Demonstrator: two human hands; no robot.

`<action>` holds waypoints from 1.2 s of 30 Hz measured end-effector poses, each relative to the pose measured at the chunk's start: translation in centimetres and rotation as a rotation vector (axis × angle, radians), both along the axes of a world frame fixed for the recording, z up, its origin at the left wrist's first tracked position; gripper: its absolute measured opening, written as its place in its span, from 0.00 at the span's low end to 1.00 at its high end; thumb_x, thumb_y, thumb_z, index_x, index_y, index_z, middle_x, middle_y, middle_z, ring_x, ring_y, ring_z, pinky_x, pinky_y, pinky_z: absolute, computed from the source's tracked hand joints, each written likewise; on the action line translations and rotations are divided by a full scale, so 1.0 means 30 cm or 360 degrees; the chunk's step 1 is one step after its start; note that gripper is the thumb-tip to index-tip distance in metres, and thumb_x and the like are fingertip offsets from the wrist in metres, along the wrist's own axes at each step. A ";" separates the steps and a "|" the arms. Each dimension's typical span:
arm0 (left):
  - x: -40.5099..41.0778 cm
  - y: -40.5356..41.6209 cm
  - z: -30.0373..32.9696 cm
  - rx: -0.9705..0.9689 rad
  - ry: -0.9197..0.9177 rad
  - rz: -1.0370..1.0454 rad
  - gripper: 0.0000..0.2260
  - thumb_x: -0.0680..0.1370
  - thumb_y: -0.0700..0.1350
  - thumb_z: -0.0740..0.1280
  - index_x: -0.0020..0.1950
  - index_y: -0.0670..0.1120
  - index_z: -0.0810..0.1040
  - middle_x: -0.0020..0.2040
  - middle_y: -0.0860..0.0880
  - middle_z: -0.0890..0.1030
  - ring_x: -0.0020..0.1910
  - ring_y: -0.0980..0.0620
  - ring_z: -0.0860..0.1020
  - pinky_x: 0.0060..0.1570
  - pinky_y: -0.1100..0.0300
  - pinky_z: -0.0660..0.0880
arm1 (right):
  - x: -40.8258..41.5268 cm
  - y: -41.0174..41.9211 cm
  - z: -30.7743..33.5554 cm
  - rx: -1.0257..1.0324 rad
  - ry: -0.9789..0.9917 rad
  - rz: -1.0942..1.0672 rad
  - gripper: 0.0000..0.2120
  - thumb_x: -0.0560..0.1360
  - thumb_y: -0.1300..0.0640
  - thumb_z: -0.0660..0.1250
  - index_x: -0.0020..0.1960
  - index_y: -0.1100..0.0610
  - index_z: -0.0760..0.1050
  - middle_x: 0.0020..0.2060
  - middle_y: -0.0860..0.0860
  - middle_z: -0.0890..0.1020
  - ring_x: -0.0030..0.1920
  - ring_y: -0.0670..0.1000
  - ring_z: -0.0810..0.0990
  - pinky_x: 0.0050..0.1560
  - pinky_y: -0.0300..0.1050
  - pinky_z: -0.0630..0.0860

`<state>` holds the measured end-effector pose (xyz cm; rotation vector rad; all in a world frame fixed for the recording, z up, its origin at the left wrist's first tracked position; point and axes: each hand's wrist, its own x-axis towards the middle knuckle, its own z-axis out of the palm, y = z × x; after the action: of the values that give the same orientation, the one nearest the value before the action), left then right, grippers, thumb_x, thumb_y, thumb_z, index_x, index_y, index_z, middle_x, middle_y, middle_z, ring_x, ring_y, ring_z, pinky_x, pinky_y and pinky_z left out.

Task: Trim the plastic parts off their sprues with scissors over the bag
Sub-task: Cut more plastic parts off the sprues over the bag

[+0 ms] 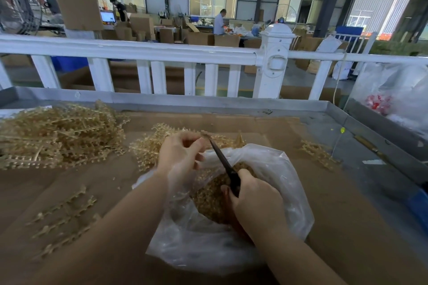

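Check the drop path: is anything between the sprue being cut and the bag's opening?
Nothing visible blocks it. The left hand holds the sprue at the scissors tips, above the far rim of the open bag.

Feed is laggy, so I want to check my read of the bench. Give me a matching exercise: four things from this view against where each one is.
Things:
1. scissors
2. clear bag
3. big pile of sprues
4. row of loose sprues

Places:
A. far left of the table
B. near left, on the cardboard
C. gripped by the right hand
D. under both hands, holding cut parts

The left hand pinches a sprue at the blade tips.

Pairs: 1-C, 2-D, 3-A, 4-B
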<state>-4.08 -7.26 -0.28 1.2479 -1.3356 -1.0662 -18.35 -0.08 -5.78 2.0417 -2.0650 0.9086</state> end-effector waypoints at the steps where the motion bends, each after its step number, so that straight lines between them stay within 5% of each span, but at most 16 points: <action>1: 0.016 -0.006 -0.005 -0.0064 -0.0143 0.0089 0.03 0.77 0.40 0.68 0.48 0.42 0.79 0.37 0.48 0.81 0.29 0.58 0.78 0.28 0.66 0.74 | -0.002 -0.006 0.006 0.0009 -0.0007 0.0005 0.10 0.79 0.45 0.59 0.54 0.48 0.72 0.41 0.43 0.79 0.41 0.42 0.76 0.33 0.30 0.62; 6: 0.078 -0.063 -0.033 -0.0217 -0.0926 0.0443 0.09 0.78 0.42 0.66 0.58 0.47 0.77 0.57 0.43 0.74 0.58 0.45 0.72 0.61 0.55 0.68 | 0.001 -0.024 0.035 0.0012 -0.0009 -0.0019 0.07 0.78 0.49 0.60 0.53 0.50 0.74 0.40 0.43 0.78 0.42 0.44 0.78 0.30 0.30 0.60; 10: 0.104 -0.103 -0.062 -0.0032 -0.1287 0.0353 0.21 0.80 0.50 0.62 0.72 0.48 0.65 0.63 0.38 0.73 0.65 0.41 0.67 0.67 0.50 0.59 | 0.008 -0.031 0.045 0.0019 -0.0038 0.0028 0.08 0.78 0.49 0.61 0.55 0.50 0.74 0.41 0.43 0.78 0.42 0.44 0.78 0.31 0.29 0.61; 18: 0.130 -0.110 -0.072 -0.0012 -0.0896 0.0341 0.25 0.73 0.32 0.67 0.67 0.49 0.70 0.62 0.41 0.73 0.51 0.46 0.76 0.55 0.52 0.76 | -0.001 -0.033 0.057 0.0056 -0.0114 0.0046 0.08 0.78 0.50 0.62 0.54 0.50 0.75 0.37 0.41 0.72 0.38 0.41 0.69 0.30 0.28 0.59; 22: 0.106 -0.112 -0.065 0.0056 -0.1144 0.0329 0.32 0.71 0.31 0.57 0.71 0.57 0.68 0.67 0.41 0.67 0.66 0.40 0.65 0.67 0.45 0.65 | 0.005 -0.036 0.063 0.0076 -0.0124 0.0072 0.09 0.78 0.50 0.62 0.56 0.50 0.74 0.39 0.41 0.74 0.39 0.42 0.71 0.32 0.29 0.62; 26: 0.092 -0.114 -0.044 0.0093 -0.1253 0.0355 0.28 0.73 0.35 0.58 0.65 0.62 0.74 0.69 0.50 0.68 0.70 0.44 0.58 0.66 0.45 0.54 | 0.004 -0.037 0.067 0.0068 -0.0139 0.0099 0.10 0.78 0.50 0.62 0.57 0.51 0.75 0.41 0.42 0.77 0.38 0.40 0.70 0.30 0.27 0.61; 31: 0.108 -0.089 -0.036 -0.0282 -0.1041 0.0577 0.03 0.75 0.53 0.69 0.47 0.58 0.81 0.58 0.58 0.76 0.63 0.49 0.66 0.53 0.54 0.53 | -0.005 -0.035 0.065 0.0059 -0.0153 0.0084 0.09 0.78 0.51 0.62 0.56 0.51 0.76 0.44 0.43 0.80 0.38 0.39 0.69 0.28 0.25 0.64; 33: 0.110 -0.085 -0.029 -0.0350 -0.0932 0.0615 0.04 0.74 0.49 0.72 0.41 0.56 0.77 0.49 0.57 0.78 0.55 0.50 0.73 0.53 0.55 0.56 | -0.007 -0.034 0.061 0.0072 -0.0162 0.0086 0.09 0.78 0.50 0.62 0.56 0.50 0.75 0.45 0.43 0.80 0.38 0.39 0.69 0.28 0.24 0.64; 36: 0.117 -0.085 -0.027 -0.0318 -0.0763 0.0481 0.13 0.74 0.41 0.72 0.52 0.53 0.72 0.42 0.56 0.77 0.44 0.52 0.77 0.60 0.49 0.69 | -0.010 -0.032 0.056 0.0089 -0.0194 0.0101 0.09 0.78 0.50 0.63 0.56 0.50 0.75 0.45 0.43 0.80 0.39 0.39 0.70 0.31 0.25 0.63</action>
<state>-0.57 -9.83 -1.08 1.5501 -1.5000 -0.4216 -18.63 -1.06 -4.09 2.1419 -2.1198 1.0211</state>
